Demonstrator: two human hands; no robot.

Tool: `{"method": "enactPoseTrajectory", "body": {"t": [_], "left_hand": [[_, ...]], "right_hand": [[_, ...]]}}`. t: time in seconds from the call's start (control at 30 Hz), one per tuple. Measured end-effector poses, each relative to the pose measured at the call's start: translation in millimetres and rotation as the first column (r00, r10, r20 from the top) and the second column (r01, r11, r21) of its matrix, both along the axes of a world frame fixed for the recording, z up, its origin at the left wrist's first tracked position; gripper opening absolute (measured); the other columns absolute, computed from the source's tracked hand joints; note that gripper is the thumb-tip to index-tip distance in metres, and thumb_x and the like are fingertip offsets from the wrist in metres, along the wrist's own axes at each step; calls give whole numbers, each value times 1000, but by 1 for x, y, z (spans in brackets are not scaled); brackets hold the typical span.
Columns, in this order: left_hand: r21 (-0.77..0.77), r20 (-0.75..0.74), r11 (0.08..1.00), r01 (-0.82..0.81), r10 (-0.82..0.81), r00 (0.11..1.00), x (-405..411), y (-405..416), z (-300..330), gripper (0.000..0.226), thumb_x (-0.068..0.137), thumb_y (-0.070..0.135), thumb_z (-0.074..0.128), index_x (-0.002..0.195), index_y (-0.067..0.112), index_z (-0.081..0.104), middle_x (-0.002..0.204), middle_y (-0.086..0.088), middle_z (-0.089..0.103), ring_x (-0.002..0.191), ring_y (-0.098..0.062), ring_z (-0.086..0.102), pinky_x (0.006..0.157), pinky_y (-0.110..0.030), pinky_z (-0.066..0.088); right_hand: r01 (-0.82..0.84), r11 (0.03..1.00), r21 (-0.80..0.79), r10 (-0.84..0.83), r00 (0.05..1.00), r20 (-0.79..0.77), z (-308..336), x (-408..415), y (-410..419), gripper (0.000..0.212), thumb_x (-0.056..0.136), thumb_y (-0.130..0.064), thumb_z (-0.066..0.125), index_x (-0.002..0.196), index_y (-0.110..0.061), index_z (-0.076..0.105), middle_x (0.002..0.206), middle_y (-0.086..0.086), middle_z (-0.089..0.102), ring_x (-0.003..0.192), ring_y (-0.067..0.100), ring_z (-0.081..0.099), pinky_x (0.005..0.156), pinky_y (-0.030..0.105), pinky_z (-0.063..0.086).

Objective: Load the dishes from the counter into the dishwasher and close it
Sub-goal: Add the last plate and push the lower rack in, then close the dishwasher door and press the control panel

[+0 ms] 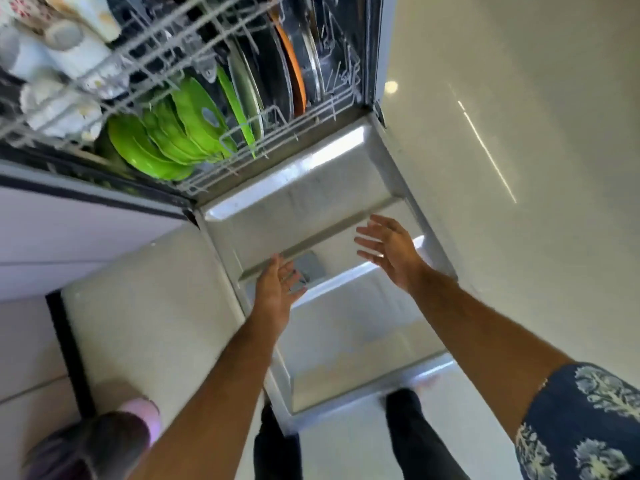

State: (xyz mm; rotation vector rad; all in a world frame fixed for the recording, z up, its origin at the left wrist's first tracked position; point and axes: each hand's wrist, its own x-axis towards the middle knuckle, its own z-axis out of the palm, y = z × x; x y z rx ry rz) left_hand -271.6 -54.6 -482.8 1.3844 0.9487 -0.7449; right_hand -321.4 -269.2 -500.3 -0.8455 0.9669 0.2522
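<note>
White cups (59, 109) sit in the top rack, with green plates (166, 140) and dark plates (273, 81) below. The dishwasher door (311, 199) lies flat open. The left hand (277, 289) and the right hand (391, 251) reach over it, fingers spread, holding nothing.

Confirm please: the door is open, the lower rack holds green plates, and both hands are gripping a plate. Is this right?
Not quite. In the head view the left hand and right hand are empty, fingers spread above the door. The door is open and green plates stand in the rack.
</note>
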Motion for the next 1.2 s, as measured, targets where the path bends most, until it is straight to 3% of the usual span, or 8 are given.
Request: {"method": "enactPoseTrajectory", "body": {"t": [0.37, 0.53, 0.63, 0.73, 0.83, 0.93, 1.03, 1.2], "left_hand": [[-47, -206, 966, -255, 240, 949, -230, 27, -21, 49, 104, 42, 43, 142, 12, 49, 141, -11, 54, 133, -32, 48, 106, -52, 40], [-52, -262, 973, -224, 203, 944, -281, 27, -61, 23, 104, 37, 46, 106, 17, 58, 124, -13, 55, 123, -32, 53, 96, -49, 43], [13, -331, 975, -220, 212, 920, -323, 32, -92, 51, 102, 44, 48, 136, 5, 51, 142, -18, 50, 128, -37, 50, 99, -52, 43], [83, -303, 940, -330, 340, 890, -350, 39, -113, 72, 95, 55, 56, 148, 10, 40, 149, -18, 40, 133, -40, 46, 98, -53, 44], [52, -175, 870, -491, 492, 853, -361, 48, -140, 60, 95, 52, 57, 142, 17, 48, 152, -17, 35, 139, -39, 41, 97, -49, 45], [-133, -107, 779, -613, 603, 790, -356, 56, -165, 33, 97, 50, 55, 111, 21, 59, 128, -12, 49, 133, -36, 48, 104, -51, 43], [-199, -93, 734, -650, 646, 758, -349, 65, -181, 26, 90, 48, 66, 93, 23, 62, 116, -10, 60, 108, -30, 63, 106, -53, 45], [-157, -53, 783, -602, 602, 797, -356, 65, -180, 42, 84, 52, 72, 109, 22, 60, 121, -10, 61, 104, -27, 66, 101, -53, 49]], "right_hand": [[22, 996, 91, 2, 966, -257, -30, -219, 37, 39, 104, -26, 44, 140, -9, 47, 134, 19, 59, 121, 37, 59, 99, 47, 48], [6, 1000, 28, 4, 935, -354, -58, -287, 55, 24, 101, -23, 53, 122, -12, 56, 127, 20, 64, 101, 30, 65, 76, 35, 50], [-65, 998, -7, 57, 909, -412, -89, -329, 62, 43, 99, -29, 60, 133, -4, 53, 132, 20, 59, 115, 35, 62, 98, 47, 52], [-116, 993, -37, 88, 895, -438, -107, -350, 61, 68, 92, -43, 66, 144, -7, 43, 137, 14, 54, 121, 34, 58, 104, 50, 48], [-28, 999, -19, 18, 913, -407, -123, -354, 60, 79, 83, -47, 74, 144, -11, 40, 135, 11, 51, 122, 32, 57, 99, 50, 52], [1, 1000, 18, 5, 947, -323, -140, -347, 57, 84, 81, -48, 75, 147, -12, 38, 141, 9, 50, 127, 30, 53, 99, 50, 52], [18, 997, 78, -2, 981, -194, -151, -332, 57, 55, 87, -42, 71, 133, -16, 55, 140, 9, 55, 129, 28, 54, 104, 48, 48], [68, 989, 128, -53, 992, -118, -143, -328, 58, 32, 85, -39, 73, 113, -23, 67, 122, 8, 61, 126, 27, 59, 107, 45, 47]]}}
